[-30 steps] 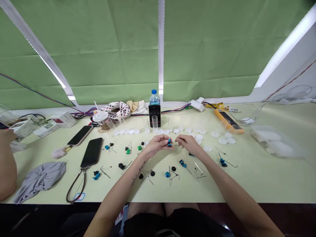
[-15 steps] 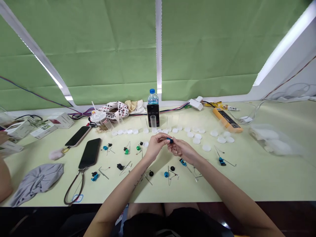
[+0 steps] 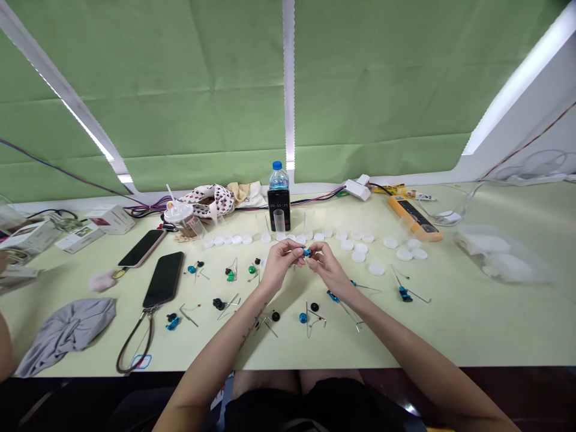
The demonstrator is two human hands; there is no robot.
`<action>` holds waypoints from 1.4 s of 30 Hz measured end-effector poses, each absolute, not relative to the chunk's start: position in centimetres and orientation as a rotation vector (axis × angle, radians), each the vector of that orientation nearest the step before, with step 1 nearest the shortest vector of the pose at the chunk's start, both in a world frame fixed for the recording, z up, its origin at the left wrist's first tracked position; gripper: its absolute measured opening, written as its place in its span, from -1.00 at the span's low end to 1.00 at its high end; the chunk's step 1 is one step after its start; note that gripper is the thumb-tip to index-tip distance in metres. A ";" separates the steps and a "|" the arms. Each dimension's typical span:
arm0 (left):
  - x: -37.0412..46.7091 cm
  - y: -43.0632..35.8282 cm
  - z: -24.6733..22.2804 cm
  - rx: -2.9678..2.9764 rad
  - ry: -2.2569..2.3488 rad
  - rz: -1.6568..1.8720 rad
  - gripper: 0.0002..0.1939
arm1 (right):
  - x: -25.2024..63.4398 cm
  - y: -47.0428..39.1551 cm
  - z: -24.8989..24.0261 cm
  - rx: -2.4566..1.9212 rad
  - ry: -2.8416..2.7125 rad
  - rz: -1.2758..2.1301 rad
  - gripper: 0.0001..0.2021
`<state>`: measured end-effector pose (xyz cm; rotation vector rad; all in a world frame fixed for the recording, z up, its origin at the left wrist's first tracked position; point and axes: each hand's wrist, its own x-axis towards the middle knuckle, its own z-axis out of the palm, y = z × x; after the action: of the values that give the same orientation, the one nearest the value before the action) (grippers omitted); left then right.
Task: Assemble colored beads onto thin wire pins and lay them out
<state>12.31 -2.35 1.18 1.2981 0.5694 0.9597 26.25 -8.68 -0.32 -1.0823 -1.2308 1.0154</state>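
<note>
Above the middle of the table, my left hand [image 3: 281, 262] pinches a small blue-and-black part [image 3: 306, 252] between thumb and fingers. From the other side the fingertips of my right hand [image 3: 327, 266] close on the same part, partly covering it. Similar blue parts with thin metal rods [image 3: 333, 296] lie under and beside my right forearm. Nearer the table's front edge are a blue round piece [image 3: 303, 318], a black round piece [image 3: 314, 307] and bent hex keys [image 3: 310, 327]. Green-and-black parts [image 3: 231, 275] lie left of my left hand.
White round caps [image 3: 359, 257] and clear tubes [image 3: 279, 221] stretch across behind my hands. A phone showing a timer [image 3: 273, 204] leans on a water bottle [image 3: 278, 179]. At left lie two phones [image 3: 164, 279] and grey cloth [image 3: 67, 327]; at right, an orange-and-black device [image 3: 414, 218].
My right hand has turned and shifted slightly left, its fingers now facing the left hand. More of the blue part shows between the fingertips. Another person's arm at far left has drawn back.
</note>
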 end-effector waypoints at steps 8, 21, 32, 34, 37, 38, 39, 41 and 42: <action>12.8 -3.4 1.3 1.320 0.595 0.941 -0.80 | 26.7 -8.9 0.4 -1.235 -1.248 1.165 -0.49; 12.5 -3.4 1.8 1.322 0.602 1.011 -0.83 | 26.6 -9.0 0.9 -1.119 -1.277 1.114 -0.63; 12.3 -3.1 1.8 1.320 0.619 1.026 -0.80 | 27.0 -8.9 1.1 -1.147 -1.281 1.088 -0.63; 12.3 -3.0 1.8 1.318 0.630 1.033 -0.79 | 27.0 -8.9 1.1 -1.136 -1.222 1.030 -0.55; 12.4 -3.0 1.7 1.315 0.629 1.001 -0.81 | 27.0 -8.8 0.9 -1.208 -1.185 1.152 -0.57; 12.4 -3.1 1.7 1.318 0.628 0.993 -0.81 | 27.0 -8.8 0.8 -1.228 -1.198 1.207 -0.51; 12.5 -3.1 1.7 1.321 0.630 0.991 -0.81 | 27.0 -8.8 0.7 -1.235 -1.223 1.239 -0.49; 12.5 -3.1 1.7 1.322 0.637 1.004 -0.81 | 27.0 -8.7 0.7 -1.198 -1.262 1.197 -0.57; 12.5 -3.1 1.7 1.320 0.640 1.014 -0.81 | 27.1 -8.7 0.7 -1.166 -1.259 1.136 -0.62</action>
<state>12.47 -3.10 1.73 1.3201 0.6403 1.0138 27.06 -8.73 0.67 -1.1662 -1.2593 1.1361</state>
